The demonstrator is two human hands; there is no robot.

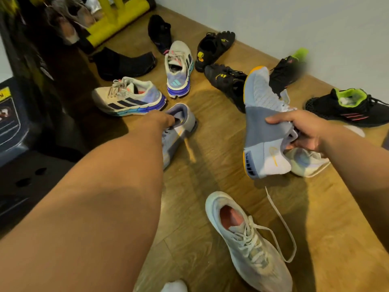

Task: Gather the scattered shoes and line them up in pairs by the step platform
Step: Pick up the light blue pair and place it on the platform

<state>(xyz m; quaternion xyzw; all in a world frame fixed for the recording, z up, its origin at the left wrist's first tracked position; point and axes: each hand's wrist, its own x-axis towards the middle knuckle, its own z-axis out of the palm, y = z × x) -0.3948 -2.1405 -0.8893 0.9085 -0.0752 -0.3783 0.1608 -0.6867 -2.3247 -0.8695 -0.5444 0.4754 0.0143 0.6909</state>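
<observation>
My right hand [303, 129] grips a light-blue high-top shoe [263, 123] with an orange sole edge by its collar, lifted off the floor with the toe pointing away. My left hand [160, 120] reaches into the collar of its matching blue shoe [179, 133], which lies on the wooden floor; the fingers are hidden inside it. A white sneaker with a pink insole [248, 239] lies near me. Two grey striped runners with blue soles [128, 98] [179, 68] sit further out. The dark step platform [19, 144] is at the left.
Black shoes lie along the white wall: two with yellow marks [214, 47] [227, 81], two with green collars [347, 104] [288, 68], two plain ones [124, 62] [160, 32]. Another pale shoe [307, 163] lies under my right hand. A yellow frame [117, 20] stands at the back.
</observation>
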